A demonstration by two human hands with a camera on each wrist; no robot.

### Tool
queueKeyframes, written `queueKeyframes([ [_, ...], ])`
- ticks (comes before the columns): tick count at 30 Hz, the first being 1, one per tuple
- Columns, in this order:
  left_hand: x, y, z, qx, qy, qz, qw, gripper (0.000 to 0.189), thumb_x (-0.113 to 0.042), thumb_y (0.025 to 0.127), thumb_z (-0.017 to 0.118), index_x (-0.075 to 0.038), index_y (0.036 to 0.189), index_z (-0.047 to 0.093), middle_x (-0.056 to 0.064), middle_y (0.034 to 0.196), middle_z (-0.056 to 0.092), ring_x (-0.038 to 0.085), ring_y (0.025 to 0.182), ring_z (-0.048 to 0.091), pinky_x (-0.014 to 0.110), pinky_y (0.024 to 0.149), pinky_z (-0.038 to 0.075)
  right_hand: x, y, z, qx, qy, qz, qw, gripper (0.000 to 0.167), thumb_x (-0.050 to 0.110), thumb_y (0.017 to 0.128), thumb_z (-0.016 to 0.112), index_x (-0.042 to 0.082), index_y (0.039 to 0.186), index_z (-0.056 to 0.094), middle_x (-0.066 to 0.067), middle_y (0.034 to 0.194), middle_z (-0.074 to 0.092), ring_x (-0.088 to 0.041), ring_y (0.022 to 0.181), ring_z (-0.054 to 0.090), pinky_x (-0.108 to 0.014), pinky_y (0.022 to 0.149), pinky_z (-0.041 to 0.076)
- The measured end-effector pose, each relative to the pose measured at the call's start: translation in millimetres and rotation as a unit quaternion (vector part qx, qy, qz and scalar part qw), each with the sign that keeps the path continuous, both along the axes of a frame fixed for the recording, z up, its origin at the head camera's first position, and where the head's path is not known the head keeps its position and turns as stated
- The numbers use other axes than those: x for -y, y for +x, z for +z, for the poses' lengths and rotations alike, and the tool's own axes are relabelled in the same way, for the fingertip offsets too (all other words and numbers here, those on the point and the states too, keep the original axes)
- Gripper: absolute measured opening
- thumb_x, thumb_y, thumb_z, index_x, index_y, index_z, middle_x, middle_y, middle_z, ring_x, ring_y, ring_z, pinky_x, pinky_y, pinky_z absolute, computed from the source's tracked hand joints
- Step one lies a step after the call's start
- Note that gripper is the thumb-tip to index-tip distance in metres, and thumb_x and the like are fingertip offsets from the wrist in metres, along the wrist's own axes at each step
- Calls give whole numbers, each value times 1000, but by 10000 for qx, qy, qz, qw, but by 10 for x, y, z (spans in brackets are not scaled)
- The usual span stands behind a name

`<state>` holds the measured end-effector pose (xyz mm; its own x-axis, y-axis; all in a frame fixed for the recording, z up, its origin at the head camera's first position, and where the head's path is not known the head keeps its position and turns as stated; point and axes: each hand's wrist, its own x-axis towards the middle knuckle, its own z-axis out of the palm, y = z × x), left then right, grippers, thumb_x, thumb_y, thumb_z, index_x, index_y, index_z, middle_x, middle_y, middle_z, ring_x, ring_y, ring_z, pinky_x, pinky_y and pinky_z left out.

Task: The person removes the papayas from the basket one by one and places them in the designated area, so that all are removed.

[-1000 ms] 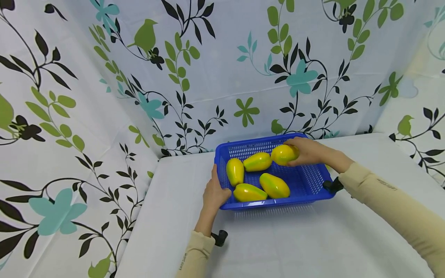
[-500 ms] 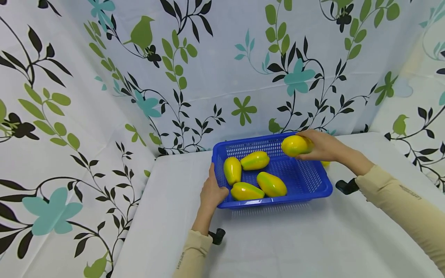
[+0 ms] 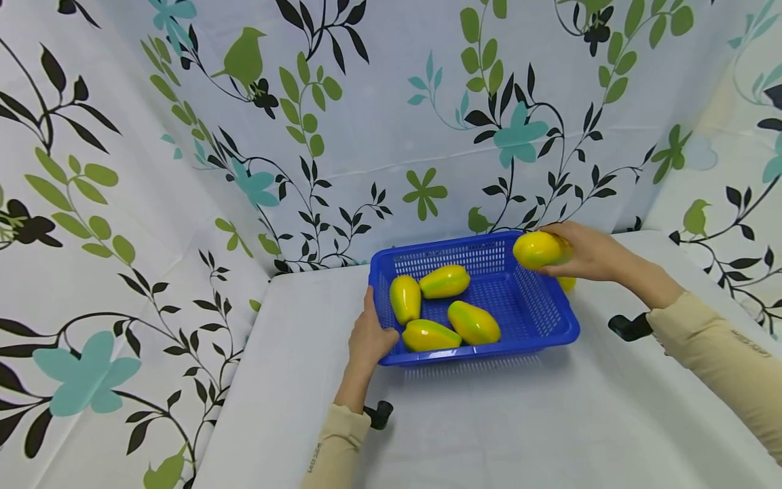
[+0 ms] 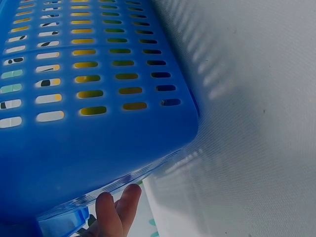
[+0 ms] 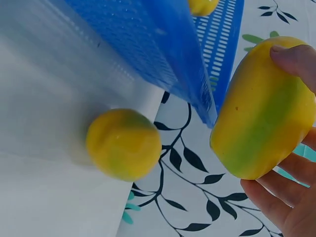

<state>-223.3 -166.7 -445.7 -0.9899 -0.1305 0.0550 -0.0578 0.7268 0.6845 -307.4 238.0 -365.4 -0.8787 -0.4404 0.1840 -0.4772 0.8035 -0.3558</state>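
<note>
- The right hand (image 3: 589,255) grasps one papaya (image 3: 537,250), yellow with a green stripe, with the thumb on one side and the fingers on the other.
- That papaya is up in the air by the back right corner of the blue basket (image 3: 540,309).
- The left hand (image 3: 368,333) grasps the basket near its front left corner. Its thumb lies over the rim and its fingers go along the outside of the left edge.
- The basket has lots of little holes and is close to the back edge of the white table (image 3: 464,421).
- Four more papayas lie in the left and middle part of the basket: one by the left edge (image 3: 406,299), one near the back edge (image 3: 444,281), and two along the front edge (image 3: 431,335) (image 3: 474,322).
- One loose papaya (image 5: 123,144) sits on the table just past the basket's right edge. The head view shows only a bit of it.
- Both arms have tan sleeves (image 3: 711,346), and a small black thing (image 3: 380,415) sticks out at each wrist.
- Behind the table's back edge hangs a cloth (image 3: 366,136) with birds, leaves and flowers.
</note>
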Motion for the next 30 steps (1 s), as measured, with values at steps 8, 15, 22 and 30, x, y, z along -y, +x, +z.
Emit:
queueKeyframes([
  [8,11,-5,0,45,-9,6,10000,95,-4,74,61,-9,158,16,27,129,57,37,91,59,54,79,52,-164,62,-43,50,-13,-122,9999,76,38,80,80,-4,137,50,-23,123,58,-38,108,55,-61,92,44],
  [15,13,-18,-6,50,-39,-6,10000,96,-5,73,61,-9,158,15,27,127,58,36,89,58,52,76,51,-335,128,-168,-47,-190,-204,9996,71,36,78,82,-4,130,55,-17,113,62,-33,98,57,-57,87,47],
  [22,14,-13,30,45,-67,-12,10000,96,-5,73,61,-9,158,16,27,126,59,35,86,58,49,74,51,-509,207,-285,79,-22,-404,9991,78,37,78,82,-9,133,51,-25,119,60,-37,101,57,-59,88,47],
  [30,19,-4,3,28,-3,-71,10000,97,-5,72,61,-8,158,15,27,127,58,34,86,57,48,72,51,-621,309,-522,331,172,-404,9985,78,42,79,80,-10,131,52,-24,113,62,-32,95,58,-57,85,49],
])
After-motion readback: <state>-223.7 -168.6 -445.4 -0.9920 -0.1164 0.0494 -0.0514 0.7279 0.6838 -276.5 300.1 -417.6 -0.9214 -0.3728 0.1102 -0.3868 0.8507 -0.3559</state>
